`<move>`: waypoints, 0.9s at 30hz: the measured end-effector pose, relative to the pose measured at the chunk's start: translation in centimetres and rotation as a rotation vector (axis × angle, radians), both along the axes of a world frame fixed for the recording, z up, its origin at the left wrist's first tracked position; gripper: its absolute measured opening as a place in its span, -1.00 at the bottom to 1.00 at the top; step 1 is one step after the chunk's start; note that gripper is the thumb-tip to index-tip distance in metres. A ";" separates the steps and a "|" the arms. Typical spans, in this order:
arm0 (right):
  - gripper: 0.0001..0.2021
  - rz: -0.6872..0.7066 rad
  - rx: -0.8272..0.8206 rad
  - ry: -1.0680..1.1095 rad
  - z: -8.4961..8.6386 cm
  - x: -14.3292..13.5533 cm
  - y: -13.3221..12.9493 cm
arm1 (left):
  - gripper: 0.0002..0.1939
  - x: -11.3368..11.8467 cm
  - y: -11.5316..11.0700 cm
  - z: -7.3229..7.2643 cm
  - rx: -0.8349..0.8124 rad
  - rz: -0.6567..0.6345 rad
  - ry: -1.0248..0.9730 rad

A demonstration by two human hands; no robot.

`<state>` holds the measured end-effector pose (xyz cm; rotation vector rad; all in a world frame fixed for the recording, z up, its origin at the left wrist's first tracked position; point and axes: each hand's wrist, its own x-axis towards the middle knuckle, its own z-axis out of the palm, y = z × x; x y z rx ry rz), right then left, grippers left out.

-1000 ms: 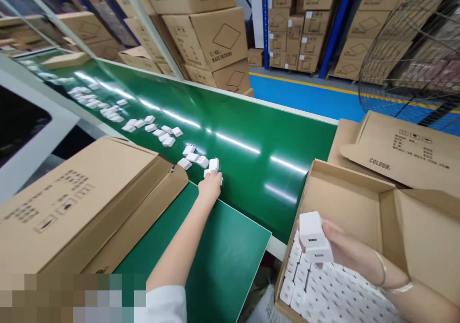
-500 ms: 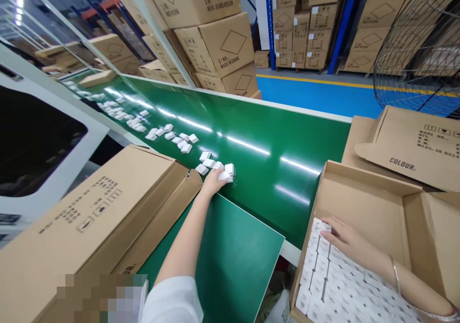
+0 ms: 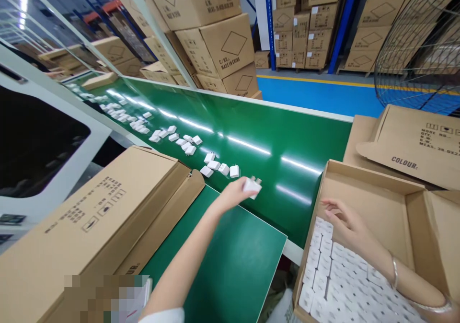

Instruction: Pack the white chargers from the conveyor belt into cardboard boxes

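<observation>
Over the green conveyor belt (image 3: 223, 109), my left hand (image 3: 233, 194) is closed on a white plug adapter (image 3: 252, 188) whose prongs point up and away. Just left of it, several loose white adapters (image 3: 224, 169) lie on the belt, and more trail off to the far left. My right hand (image 3: 345, 222) hovers in an open cardboard box (image 3: 366, 186) with its fingers slightly apart and nothing in them. Rows of packed white adapters (image 3: 345, 280) fill the near part of that box, beneath my right wrist and forearm.
A green board (image 3: 230, 246) joins the belt in front of me. On my left stands a long carton (image 3: 108, 217); another carton (image 3: 424, 145) lies behind the open box. Stacked cartons (image 3: 219, 45) line the belt's far side, and a wire fan cage (image 3: 413, 59) stands at upper right.
My left hand has lifted off the belt and moved right with an adapter, leaving others behind. My right hand has let go of the end adapter in the row and risen slightly.
</observation>
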<state>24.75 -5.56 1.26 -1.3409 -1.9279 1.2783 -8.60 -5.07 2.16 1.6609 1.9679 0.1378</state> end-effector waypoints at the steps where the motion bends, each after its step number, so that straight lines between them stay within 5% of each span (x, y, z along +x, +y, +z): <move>1: -0.56 0.020 -0.020 0.055 0.3 -0.9 -0.2 | -0.59 2.0 -1.0 1.1 -0.016 -0.063 -0.188; 5: -0.55 0.097 -0.087 0.258 1.1 -4.5 -1.3 | -0.27 9.2 -4.0 5.0 -0.212 -0.205 -0.513; 8: -0.62 0.068 -0.090 0.298 1.3 -6.0 -1.9 | -0.33 12.1 -4.8 6.3 -0.232 -0.231 -0.572; 12: -0.58 -0.002 -0.166 0.353 1.2 -6.0 -1.8 | -0.41 13.2 -5.3 7.1 -0.169 -0.191 -0.559; 17: -0.67 0.022 -0.570 0.637 1.3 -4.4 -1.8 | -0.39 10.6 -5.9 8.3 -0.180 -0.178 -0.648; 21: -0.77 0.041 -0.789 0.842 1.7 -3.3 -2.4 | -0.56 4.5 -3.1 4.2 0.053 0.132 -0.274; 24: -0.83 0.023 -0.828 0.911 1.7 -3.1 -2.5 | -0.43 -0.9 0.5 -0.8 0.215 0.335 0.041; 27: -0.87 0.019 -0.832 0.951 1.7 -2.9 -2.3 | -0.24 -5.3 3.3 -4.4 0.249 0.405 0.174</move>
